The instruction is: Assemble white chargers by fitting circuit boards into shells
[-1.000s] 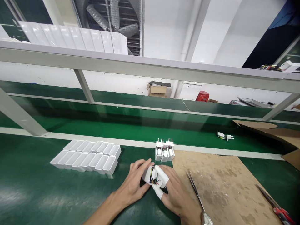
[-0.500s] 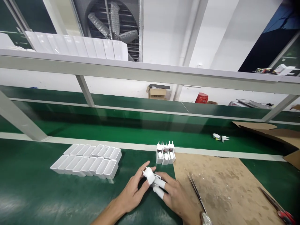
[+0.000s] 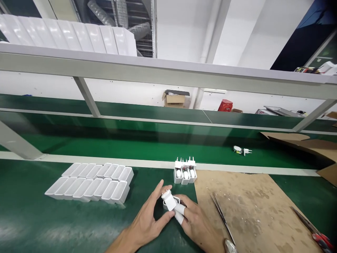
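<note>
Closed on the tilted plug (image 3: 169, 201), the right hand (image 3: 196, 221) pinches it with covered fingertips at the case (image 3: 177, 199), while the left hand (image 3: 147, 221) curves half open around both, its hold hard to tell, above the table (image 3: 79, 225), near three filled cases (image 3: 185, 175).

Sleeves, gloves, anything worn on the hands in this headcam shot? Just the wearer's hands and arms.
Left hand: ungloved, no ring or watch visible. Right hand: no full glove; smooth white tube-shaped finger covers on two fingers, rest uncovered. No sleeve shows on the left forearm; little of the right forearm is in view.
</note>
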{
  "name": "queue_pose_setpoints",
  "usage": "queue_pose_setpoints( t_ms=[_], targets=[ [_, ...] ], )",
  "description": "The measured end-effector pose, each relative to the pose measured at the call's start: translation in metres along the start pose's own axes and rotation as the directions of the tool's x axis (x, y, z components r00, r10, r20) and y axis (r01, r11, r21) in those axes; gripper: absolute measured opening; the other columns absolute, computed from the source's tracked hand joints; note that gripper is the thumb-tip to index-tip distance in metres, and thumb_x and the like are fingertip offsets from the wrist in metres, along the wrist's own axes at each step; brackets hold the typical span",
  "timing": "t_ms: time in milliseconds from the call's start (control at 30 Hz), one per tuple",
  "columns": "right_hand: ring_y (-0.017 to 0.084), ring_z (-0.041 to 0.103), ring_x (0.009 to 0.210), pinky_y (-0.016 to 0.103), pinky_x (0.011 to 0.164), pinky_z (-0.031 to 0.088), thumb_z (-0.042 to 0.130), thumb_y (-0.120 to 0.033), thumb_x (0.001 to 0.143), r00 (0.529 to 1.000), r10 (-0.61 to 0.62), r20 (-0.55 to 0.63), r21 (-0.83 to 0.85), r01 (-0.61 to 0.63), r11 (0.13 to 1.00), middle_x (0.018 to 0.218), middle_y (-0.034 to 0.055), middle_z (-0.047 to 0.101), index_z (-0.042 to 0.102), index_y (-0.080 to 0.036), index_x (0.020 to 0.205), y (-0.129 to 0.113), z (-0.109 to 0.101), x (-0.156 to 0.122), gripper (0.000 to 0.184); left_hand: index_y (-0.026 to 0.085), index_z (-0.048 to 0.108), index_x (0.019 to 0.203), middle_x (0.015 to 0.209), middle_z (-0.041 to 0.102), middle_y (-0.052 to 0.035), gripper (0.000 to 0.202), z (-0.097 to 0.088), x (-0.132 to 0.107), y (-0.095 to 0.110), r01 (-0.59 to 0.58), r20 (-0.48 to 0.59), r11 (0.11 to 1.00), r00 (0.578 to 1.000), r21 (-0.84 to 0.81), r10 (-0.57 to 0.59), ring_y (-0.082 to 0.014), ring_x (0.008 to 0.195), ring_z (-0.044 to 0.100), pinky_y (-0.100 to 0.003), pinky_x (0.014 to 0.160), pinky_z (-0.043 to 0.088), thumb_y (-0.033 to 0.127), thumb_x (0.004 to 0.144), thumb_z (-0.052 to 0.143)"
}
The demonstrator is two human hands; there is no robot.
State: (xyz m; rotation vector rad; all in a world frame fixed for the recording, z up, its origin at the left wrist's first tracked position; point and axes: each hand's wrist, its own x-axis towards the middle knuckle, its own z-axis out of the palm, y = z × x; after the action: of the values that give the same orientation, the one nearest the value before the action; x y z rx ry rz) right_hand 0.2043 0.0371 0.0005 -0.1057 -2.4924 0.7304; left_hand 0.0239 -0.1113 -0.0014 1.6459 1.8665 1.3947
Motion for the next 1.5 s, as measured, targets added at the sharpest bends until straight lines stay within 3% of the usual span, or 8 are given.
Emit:
queue_pose_setpoints(
  t_ms=[200,767,833,900,1000,1100,1400,1500],
  targets=[
    [0.024,0.075,0.109,0.036,0.093,0.066,0.054,-0.016,0.107,1.0,0.027,-0.004,0.063,-0.027,0.998,0.133,0.0097,0.07,0.052,-0.029,0.15,-0.004,-0.003,0.004,0.045,0.039,0.024,0.166,0.147,0.06,-0.0083,0.065,-0.001,-0.004,-0.004,0.067,-0.065,0.997,0.995,-0.044,-0.07,-0.0258,0.132,0.064,-0.044,0.115,0.057,0.042,0.109,0.055],
    [0.022,0.071,0.115,0.037,0.101,0.061,0.053,-0.026,0.108,0.994,0.107,-0.019,0.276,-0.097,0.956,0.137,0.0097,0.065,0.062,-0.03,0.143,-0.003,-0.006,0.009,0.036,0.038,0.019,0.166,0.141,0.057,-0.0112,0.065,-0.002,0.0,-0.005,0.075,-0.035,0.989,0.996,-0.129,-0.08,-0.0281,0.125,0.064,-0.052,0.112,0.057,0.051,0.11,0.049],
    [0.024,0.072,0.114,0.04,0.098,0.063,0.056,-0.038,0.108,0.977,0.21,-0.045,0.482,-0.163,0.861,0.132,0.0109,0.069,0.068,-0.028,0.135,-0.003,-0.001,0.011,0.031,0.035,0.017,0.167,0.144,0.053,-0.0148,0.086,-0.002,0.002,-0.002,-0.016,-0.078,0.991,0.997,-0.131,0.006,-0.0317,0.126,0.064,-0.053,0.107,0.06,0.063,0.101,0.064],
    [0.028,0.076,0.107,0.044,0.09,0.066,0.064,-0.051,0.103,0.932,0.362,0.009,0.753,-0.245,0.61,0.121,0.0116,0.075,0.071,-0.026,0.128,-0.005,0.006,0.013,0.036,0.032,0.018,0.167,0.147,0.052,-0.0178,0.101,-0.001,0.003,0.004,-0.13,-0.135,0.989,0.984,-0.075,0.119,-0.0344,0.127,0.063,-0.053,0.105,0.061,0.065,0.092,0.077],
    [0.031,0.079,0.087,0.049,0.078,0.067,0.072,-0.061,0.095,0.871,0.443,0.213,0.927,-0.324,0.19,0.097,0.0102,0.079,0.073,-0.022,0.118,-0.012,0.014,0.015,0.046,0.031,0.03,0.164,0.137,0.062,-0.0152,0.084,0.002,0.001,0.016,-0.256,-0.205,0.962,0.941,0.094,0.271,-0.0315,0.124,0.063,-0.051,0.106,0.061,0.047,0.096,0.078],
    [0.031,0.079,0.083,0.049,0.078,0.065,0.072,-0.067,0.092,0.839,0.433,0.33,0.922,-0.386,0.046,0.087,0.011,0.079,0.073,-0.018,0.115,-0.022,0.017,0.013,0.054,0.028,0.037,0.16,0.127,0.068,-0.0125,0.073,0.006,0.0,0.024,-0.325,-0.265,0.927,0.892,0.186,0.366,-0.0284,0.117,0.065,-0.045,0.101,0.062,0.043,0.099,0.076],
    [0.033,0.077,0.092,0.051,0.083,0.063,0.073,-0.076,0.086,0.805,0.473,0.358,0.893,-0.443,0.078,0.094,0.0147,0.079,0.075,-0.015,0.118,-0.029,0.016,0.015,0.068,0.021,0.04,0.158,0.126,0.068,-0.0137,0.073,0.002,0.002,0.026,-0.374,-0.259,0.895,0.864,0.245,0.432,-0.0268,0.116,0.064,-0.039,0.099,0.062,0.05,0.1,0.073],
    [0.034,0.075,0.099,0.052,0.088,0.062,0.075,-0.075,0.086,0.813,0.533,0.233,0.895,-0.394,0.209,0.103,0.0135,0.079,0.076,-0.019,0.121,-0.029,0.012,0.019,0.066,0.019,0.038,0.159,0.133,0.065,-0.016,0.067,-0.001,0.001,0.027,-0.384,-0.215,0.882,0.87,0.273,0.445,-0.0285,0.124,0.062,-0.043,0.106,0.058,0.037,0.102,0.07]
  ],
)
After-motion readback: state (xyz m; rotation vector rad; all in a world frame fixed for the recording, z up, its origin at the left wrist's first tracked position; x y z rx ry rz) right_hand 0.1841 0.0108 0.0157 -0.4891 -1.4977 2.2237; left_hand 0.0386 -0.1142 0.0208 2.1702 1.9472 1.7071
